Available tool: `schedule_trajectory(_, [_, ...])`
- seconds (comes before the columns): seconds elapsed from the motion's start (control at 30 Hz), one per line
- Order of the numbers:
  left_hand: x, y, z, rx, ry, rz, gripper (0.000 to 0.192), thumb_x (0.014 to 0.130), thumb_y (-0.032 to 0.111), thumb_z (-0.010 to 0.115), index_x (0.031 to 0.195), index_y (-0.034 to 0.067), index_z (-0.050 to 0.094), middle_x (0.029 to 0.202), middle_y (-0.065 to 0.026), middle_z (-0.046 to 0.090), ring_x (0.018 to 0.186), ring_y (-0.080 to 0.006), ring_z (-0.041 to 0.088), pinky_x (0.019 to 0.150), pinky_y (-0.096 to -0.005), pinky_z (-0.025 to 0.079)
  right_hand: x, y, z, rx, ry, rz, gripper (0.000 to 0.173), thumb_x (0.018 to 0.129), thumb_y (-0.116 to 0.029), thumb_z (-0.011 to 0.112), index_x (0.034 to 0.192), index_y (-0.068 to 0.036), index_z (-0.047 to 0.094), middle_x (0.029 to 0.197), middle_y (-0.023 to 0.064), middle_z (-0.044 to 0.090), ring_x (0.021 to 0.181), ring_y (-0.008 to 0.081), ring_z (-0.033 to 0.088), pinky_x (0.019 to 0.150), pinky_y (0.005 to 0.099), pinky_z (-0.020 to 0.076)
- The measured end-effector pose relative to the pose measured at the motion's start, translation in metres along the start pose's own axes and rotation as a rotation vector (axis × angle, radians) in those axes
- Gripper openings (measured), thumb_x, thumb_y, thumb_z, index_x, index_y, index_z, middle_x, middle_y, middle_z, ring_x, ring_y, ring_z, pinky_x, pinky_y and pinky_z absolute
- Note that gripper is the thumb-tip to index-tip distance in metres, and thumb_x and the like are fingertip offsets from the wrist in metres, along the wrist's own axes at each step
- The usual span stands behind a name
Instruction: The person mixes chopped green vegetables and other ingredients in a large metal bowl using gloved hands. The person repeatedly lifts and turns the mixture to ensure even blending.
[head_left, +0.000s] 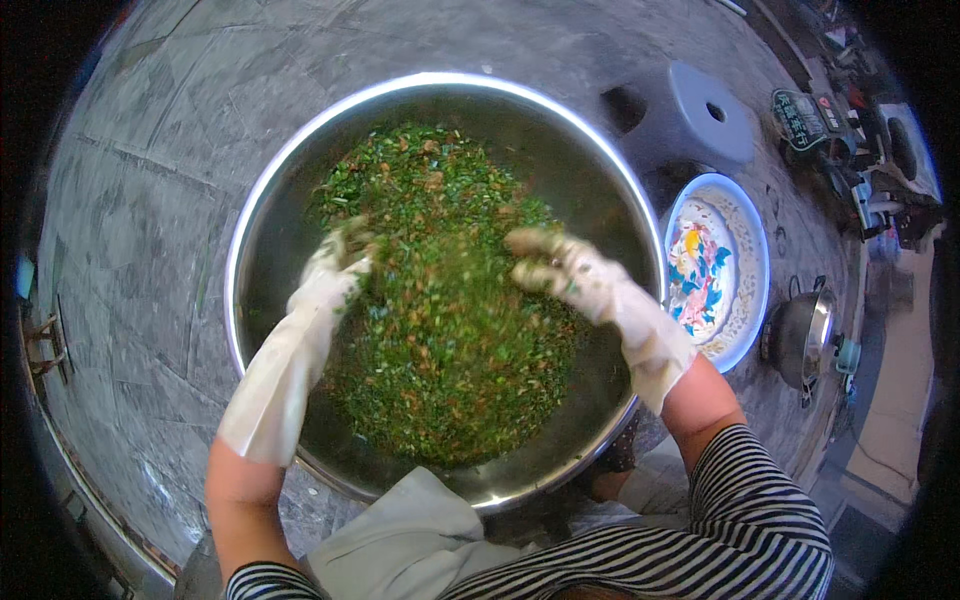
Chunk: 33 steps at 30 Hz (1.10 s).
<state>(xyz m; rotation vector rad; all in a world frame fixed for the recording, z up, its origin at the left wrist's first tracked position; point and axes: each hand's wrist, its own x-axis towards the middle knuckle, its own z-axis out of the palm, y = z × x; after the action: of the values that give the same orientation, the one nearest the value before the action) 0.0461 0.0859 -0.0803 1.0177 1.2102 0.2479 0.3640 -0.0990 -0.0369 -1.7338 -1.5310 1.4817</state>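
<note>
A wide round stainless steel basin fills the middle of the view, with a broad heap of chopped green leaves mixed with brown bits in it. My left hand, in a long whitish rubber glove, is at the heap's left edge with its fingers spread and bits stuck to them. My right hand, gloved the same way, touches or hovers over the heap's right edge; its fingers are blurred and soiled, curved towards the middle. Whether either hand holds any of the mixture cannot be told.
Right of the basin stands a white enamel-like basin with a coloured pattern. Behind it is a grey plastic stool. A metal pan with handles lies farther right, near dark clutter. Grey floor surrounds the steel basin.
</note>
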Motion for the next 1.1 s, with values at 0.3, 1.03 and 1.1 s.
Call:
schedule_trajectory(0.3, [-0.044, -0.043, -0.005, -0.007, 0.226, -0.526, 0.064, 0.096, 0.048, 0.053, 0.145, 0.012, 0.034, 0.147, -0.0116, 0.04, 0.135, -0.0242, 0.037, 0.11, -0.0413, 0.033, 0.03, 0.053, 0.054, 0.641, 0.44, 0.191, 0.062, 0.098, -0.055, 0.045, 0.144, -0.014, 0.044, 0.149, 0.0076, 0.042, 0.134, 0.0257, 0.04, 0.108, 0.044, 0.0388])
schedule_trajectory(1.03, [-0.127, 0.016, -0.024, 1.188, 0.121, 0.31, 0.052, 0.094, 0.025, 0.058, 0.141, 0.007, 0.044, 0.139, -0.0133, 0.05, 0.119, -0.0225, 0.056, 0.102, -0.0321, 0.047, 0.105, -0.071, -0.035, 0.137, 0.352, 0.036, 0.032, 0.087, -0.005, 0.055, 0.118, -0.003, 0.064, 0.108, 0.0136, 0.069, 0.094, 0.0237, 0.066, 0.081, 0.0343, 0.052])
schedule_trajectory(1.1, [-0.149, 0.0, -0.028, 1.0, 0.114, 0.309, 0.05, 0.091, 0.018, 0.061, 0.138, 0.007, 0.048, 0.133, -0.0125, 0.055, 0.114, -0.0196, 0.057, 0.094, -0.0339, 0.05, 0.126, -0.074, -0.03, -0.187, 0.413, -0.112, 0.034, 0.088, -0.007, 0.057, 0.122, -0.002, 0.061, 0.106, 0.0144, 0.069, 0.094, 0.0256, 0.066, 0.083, 0.0355, 0.0513])
